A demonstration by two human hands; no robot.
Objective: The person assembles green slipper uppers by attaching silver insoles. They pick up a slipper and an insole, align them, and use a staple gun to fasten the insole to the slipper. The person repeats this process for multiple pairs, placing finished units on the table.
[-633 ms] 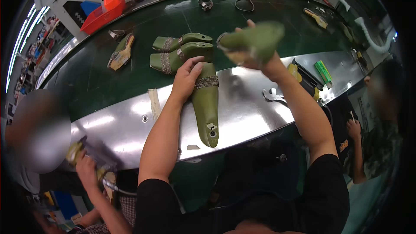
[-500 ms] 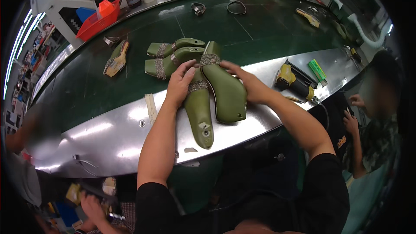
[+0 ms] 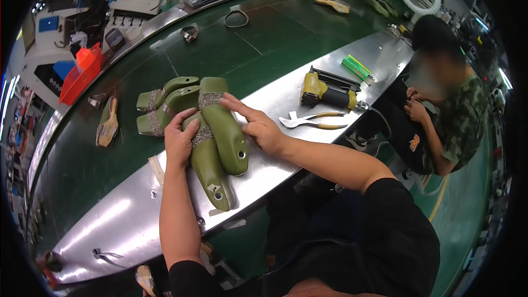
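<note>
Two green shoe lasts with braided glittery straps lie side by side at the metal bench edge. The nearer shoe last [image 3: 206, 168] is under my left hand [image 3: 181, 140], whose thumb and fingers are closed about it at the strap. Beside it, the other shoe last [image 3: 224, 132] lies with its heel hole upward. My right hand [image 3: 263, 131] is along its right side, index finger stretched onto its strap [image 3: 210, 99], thumb apart. Just beyond my left hand, two more strapped lasts [image 3: 179, 99] rest on the green surface.
Right of my hands lie pliers [image 3: 313, 121], a yellow-black air tool [image 3: 327, 92] with a hose and a green box [image 3: 357, 68]. A person [image 3: 448, 99] sits at the right. Far left are a last with a sole [image 3: 108, 124] and a red basket [image 3: 82, 77].
My view has turned rightward, and the pliers now show clear of my right arm. The right shoe last has rolled so its heel hole faces up. My right hand has shifted along its side.
</note>
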